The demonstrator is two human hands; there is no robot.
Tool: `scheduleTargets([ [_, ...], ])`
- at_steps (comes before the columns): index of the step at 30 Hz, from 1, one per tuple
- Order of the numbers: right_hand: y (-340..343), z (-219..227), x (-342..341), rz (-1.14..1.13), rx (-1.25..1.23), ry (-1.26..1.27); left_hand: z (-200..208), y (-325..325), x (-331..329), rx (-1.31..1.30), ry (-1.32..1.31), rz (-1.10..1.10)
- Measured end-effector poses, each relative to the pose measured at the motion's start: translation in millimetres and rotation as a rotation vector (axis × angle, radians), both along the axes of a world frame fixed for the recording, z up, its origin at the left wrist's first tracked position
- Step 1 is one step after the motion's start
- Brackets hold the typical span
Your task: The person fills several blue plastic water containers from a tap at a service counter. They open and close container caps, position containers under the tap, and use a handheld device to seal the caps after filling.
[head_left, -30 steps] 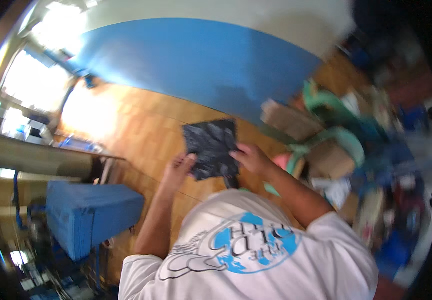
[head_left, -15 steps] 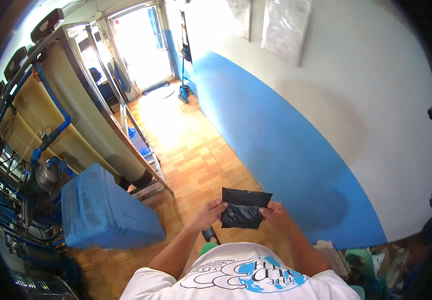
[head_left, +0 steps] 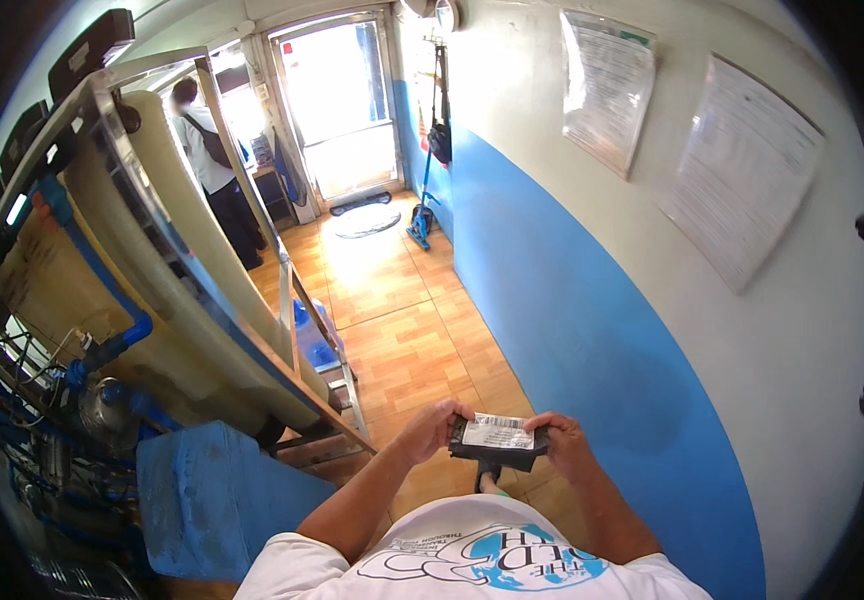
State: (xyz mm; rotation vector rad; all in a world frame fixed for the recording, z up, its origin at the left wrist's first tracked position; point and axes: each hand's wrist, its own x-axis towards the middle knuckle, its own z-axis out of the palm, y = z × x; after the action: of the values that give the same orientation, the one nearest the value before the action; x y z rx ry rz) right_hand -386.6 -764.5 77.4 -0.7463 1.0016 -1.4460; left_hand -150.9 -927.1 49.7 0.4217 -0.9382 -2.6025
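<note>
I see the left hand and right hand each gripping one side of a black packet, held between them. Its white label, facing the person, carries a barcode and fine print. Lettering marks the shirt below the grip; printed sheets hang above, rightward.

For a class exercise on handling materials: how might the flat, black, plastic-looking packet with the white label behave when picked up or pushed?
The black packet is probably light: the left hand and right hand grip only its ends. It seems unlikely to roll, given its flat, angular shape.
</note>
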Motion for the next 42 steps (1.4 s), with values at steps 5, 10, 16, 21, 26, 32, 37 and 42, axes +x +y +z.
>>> scheduleTargets([
  [5, -112, -7, -42, 0.108, -0.047, 0.079, 11, -83, -42, -0.37, -0.241, 0.214],
  [10, -231, 4, -77, 0.136, -0.026, 0.433, 41, -167, -76, -0.432, -0.305, 0.368],
  [16, -348, 43, -113, 0.324, -0.023, 0.793, 66, -271, -84, -0.552, -0.524, -0.048],
  [21, -432, 41, -113, 0.416, -0.024, 0.857, 70, -351, -127, -0.985, -0.756, -0.313],
  [26, -515, 13, -123, -0.039, -0.366, 1.259, 36, -449, -155, -0.855, -0.849, -0.143],
  [32, -604, 41, -89, 0.076, -0.433, 1.572, 19, -563, -173, -0.542, -0.677, 0.221],
  [37, -707, 18, -80, -0.088, -0.382, 1.384, 43, -644, -172, -0.055, -0.307, 0.141],
  [42, -793, 11, -94, -0.087, -0.279, 1.045, 42, -722, -149, -0.565, -0.292, 0.138],
])
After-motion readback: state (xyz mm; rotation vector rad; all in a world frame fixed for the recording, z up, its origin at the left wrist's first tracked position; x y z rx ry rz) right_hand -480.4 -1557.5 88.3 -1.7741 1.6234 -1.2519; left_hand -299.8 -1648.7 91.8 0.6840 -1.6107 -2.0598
